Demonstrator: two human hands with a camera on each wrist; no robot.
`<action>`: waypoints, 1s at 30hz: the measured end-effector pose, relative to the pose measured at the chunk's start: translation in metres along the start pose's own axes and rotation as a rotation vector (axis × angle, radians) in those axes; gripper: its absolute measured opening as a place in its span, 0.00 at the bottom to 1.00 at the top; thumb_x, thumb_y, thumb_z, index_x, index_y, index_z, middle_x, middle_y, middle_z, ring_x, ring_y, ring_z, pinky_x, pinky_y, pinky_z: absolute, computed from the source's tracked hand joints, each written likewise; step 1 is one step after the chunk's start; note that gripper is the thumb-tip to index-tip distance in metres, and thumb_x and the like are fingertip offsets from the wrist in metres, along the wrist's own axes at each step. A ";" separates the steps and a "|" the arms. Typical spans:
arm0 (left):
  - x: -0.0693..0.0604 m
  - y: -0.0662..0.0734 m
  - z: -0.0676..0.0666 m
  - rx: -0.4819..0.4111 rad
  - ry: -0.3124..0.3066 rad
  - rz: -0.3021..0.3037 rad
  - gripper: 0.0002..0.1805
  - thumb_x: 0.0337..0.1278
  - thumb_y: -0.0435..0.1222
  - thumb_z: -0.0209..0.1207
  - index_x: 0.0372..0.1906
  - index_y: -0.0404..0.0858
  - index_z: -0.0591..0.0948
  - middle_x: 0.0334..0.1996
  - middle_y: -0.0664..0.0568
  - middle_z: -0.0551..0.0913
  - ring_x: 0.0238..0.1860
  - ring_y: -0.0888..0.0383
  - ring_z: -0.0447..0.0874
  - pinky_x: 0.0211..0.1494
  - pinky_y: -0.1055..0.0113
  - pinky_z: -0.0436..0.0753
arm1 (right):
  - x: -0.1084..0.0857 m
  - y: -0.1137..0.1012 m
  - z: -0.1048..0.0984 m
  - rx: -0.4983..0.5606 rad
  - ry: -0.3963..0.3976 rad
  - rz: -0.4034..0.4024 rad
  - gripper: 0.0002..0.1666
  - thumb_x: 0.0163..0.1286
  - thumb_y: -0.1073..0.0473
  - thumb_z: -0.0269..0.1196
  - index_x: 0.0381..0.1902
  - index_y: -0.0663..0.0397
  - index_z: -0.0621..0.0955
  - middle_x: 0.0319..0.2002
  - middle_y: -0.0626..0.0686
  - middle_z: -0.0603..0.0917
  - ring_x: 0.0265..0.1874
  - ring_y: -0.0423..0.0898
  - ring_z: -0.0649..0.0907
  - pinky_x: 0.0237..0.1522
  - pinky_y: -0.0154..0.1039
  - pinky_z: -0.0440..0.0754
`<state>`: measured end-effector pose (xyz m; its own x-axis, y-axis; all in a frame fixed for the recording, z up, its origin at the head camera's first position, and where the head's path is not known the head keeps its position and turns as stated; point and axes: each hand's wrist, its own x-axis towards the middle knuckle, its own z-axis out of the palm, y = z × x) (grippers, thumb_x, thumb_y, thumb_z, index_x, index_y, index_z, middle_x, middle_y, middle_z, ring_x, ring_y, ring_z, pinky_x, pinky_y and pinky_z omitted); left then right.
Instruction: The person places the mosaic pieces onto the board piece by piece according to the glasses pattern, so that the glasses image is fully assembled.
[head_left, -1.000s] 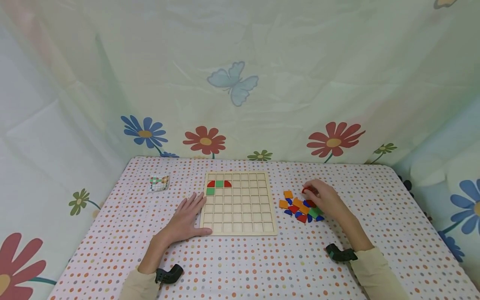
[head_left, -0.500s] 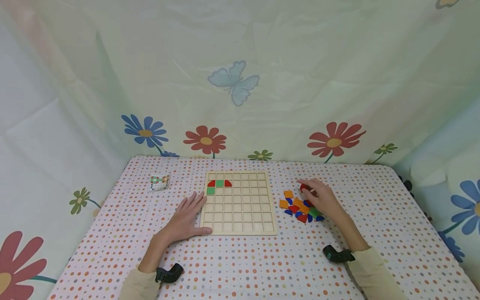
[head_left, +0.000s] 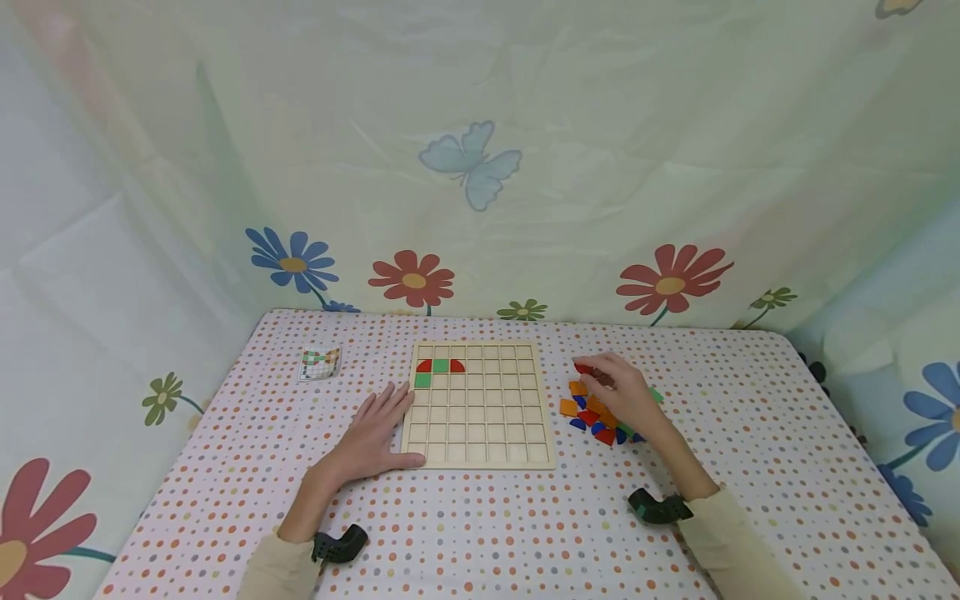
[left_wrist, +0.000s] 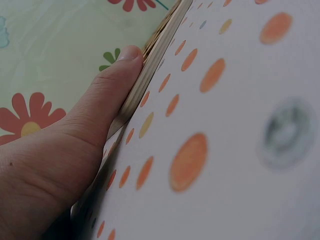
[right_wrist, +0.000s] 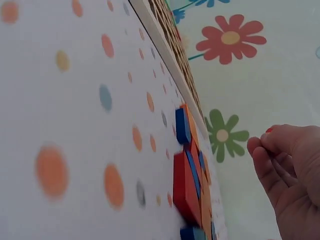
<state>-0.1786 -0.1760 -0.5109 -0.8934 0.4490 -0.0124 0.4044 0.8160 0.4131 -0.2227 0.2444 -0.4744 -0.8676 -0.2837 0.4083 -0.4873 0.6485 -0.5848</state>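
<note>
My left hand [head_left: 369, 435] lies with straight, spread fingers along the left side of a wooden grid board [head_left: 480, 460]. In the left wrist view its thumb [left_wrist: 112, 82] presses on the board's edge. Set in the board's upper left cells are a green square [head_left: 441, 366] between two red quarter-round pieces, and another green square [head_left: 423, 380] below. Between thumb and fingertips my right hand [head_left: 621, 390] pinches a red tile [head_left: 582, 367], mostly covered by the fingers. It hovers over a pile of coloured tiles [head_left: 587, 417], partly hiding it.
A small printed pattern card [head_left: 320, 363] lies left of the board. The pile holds orange, blue, red and green tiles, with a green one [head_left: 656, 395] showing behind the right hand. A dotted cloth [head_left: 480, 533] covers the table; a flowered curtain [head_left: 480, 250] hangs behind.
My right hand has moved left toward the board with the red tile, from the pile's far right side to above its upper part. My left hand stays on the board.
</note>
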 end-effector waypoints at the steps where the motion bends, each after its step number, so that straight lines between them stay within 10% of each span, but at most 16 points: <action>1: 0.000 0.000 0.000 -0.002 0.001 0.000 0.60 0.46 0.68 0.60 0.78 0.41 0.51 0.79 0.50 0.45 0.80 0.46 0.38 0.78 0.43 0.45 | 0.002 -0.002 0.002 0.005 -0.004 0.001 0.17 0.65 0.68 0.64 0.52 0.62 0.82 0.40 0.55 0.81 0.32 0.43 0.81 0.35 0.23 0.80; 10: 0.001 -0.001 0.000 -0.002 0.015 0.012 0.60 0.46 0.68 0.60 0.78 0.41 0.50 0.79 0.50 0.45 0.80 0.46 0.39 0.78 0.42 0.46 | 0.024 -0.028 0.019 0.092 -0.083 -0.011 0.20 0.62 0.69 0.67 0.53 0.66 0.82 0.40 0.57 0.80 0.35 0.44 0.82 0.39 0.26 0.83; 21: 0.001 0.003 -0.002 -0.013 -0.008 0.003 0.60 0.46 0.68 0.61 0.78 0.41 0.50 0.79 0.49 0.45 0.80 0.46 0.39 0.78 0.42 0.45 | 0.040 -0.065 0.053 -0.090 -0.237 -0.257 0.15 0.60 0.67 0.68 0.46 0.65 0.85 0.37 0.54 0.78 0.27 0.43 0.77 0.29 0.29 0.78; 30: 0.000 0.002 -0.002 -0.002 -0.004 -0.007 0.60 0.46 0.68 0.61 0.77 0.42 0.51 0.79 0.50 0.46 0.80 0.46 0.39 0.78 0.42 0.45 | 0.052 -0.096 0.082 -0.187 -0.317 -0.260 0.16 0.64 0.57 0.67 0.48 0.56 0.86 0.41 0.52 0.82 0.35 0.43 0.77 0.36 0.33 0.79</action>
<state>-0.1777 -0.1751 -0.5077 -0.8954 0.4448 -0.0192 0.3976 0.8185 0.4147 -0.2293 0.1093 -0.4543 -0.7201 -0.6378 0.2733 -0.6924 0.6350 -0.3425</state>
